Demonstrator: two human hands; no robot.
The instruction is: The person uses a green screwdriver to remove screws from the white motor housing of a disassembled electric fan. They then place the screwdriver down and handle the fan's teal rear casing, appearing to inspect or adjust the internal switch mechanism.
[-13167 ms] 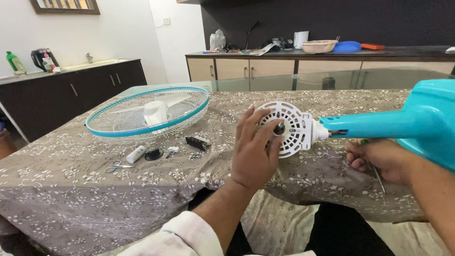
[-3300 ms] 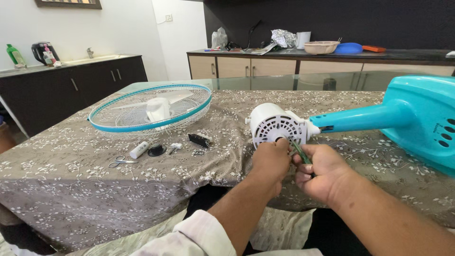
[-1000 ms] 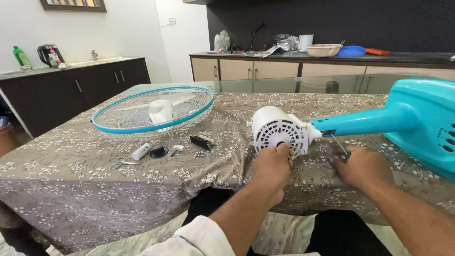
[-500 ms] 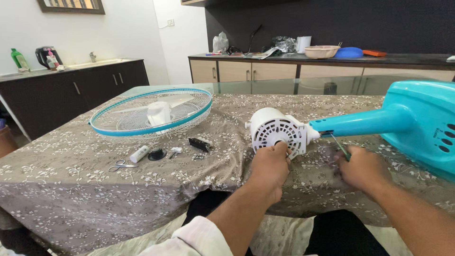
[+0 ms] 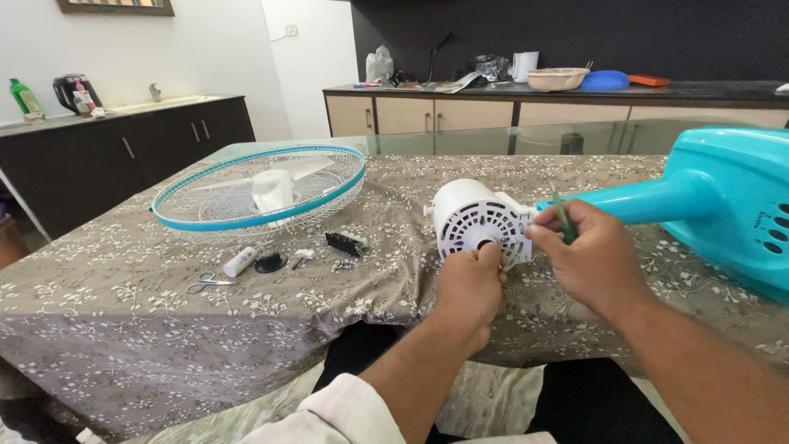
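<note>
My left hand (image 5: 468, 284) grips the white motor housing (image 5: 477, 220); right hand (image 5: 588, 255) pinches the green screwdriver (image 5: 562, 217) — a slip could gouge plastic.

Even, bright indoor light, soft and diffuse; source not in view. White wall (image 5: 205, 57) at far left near overexposed. Dark back wall (image 5: 575, 33) holds little detail. Faint reflections on the glass table edge (image 5: 509, 136). Soft shadows under the fan guard (image 5: 259, 189) and under both hands, on the cloth (image 5: 123, 329). Focus sharp at centre; near sleeve (image 5: 329, 411) slightly soft. Wide-angle bend: counters and table curve toward the frame edges.
</note>
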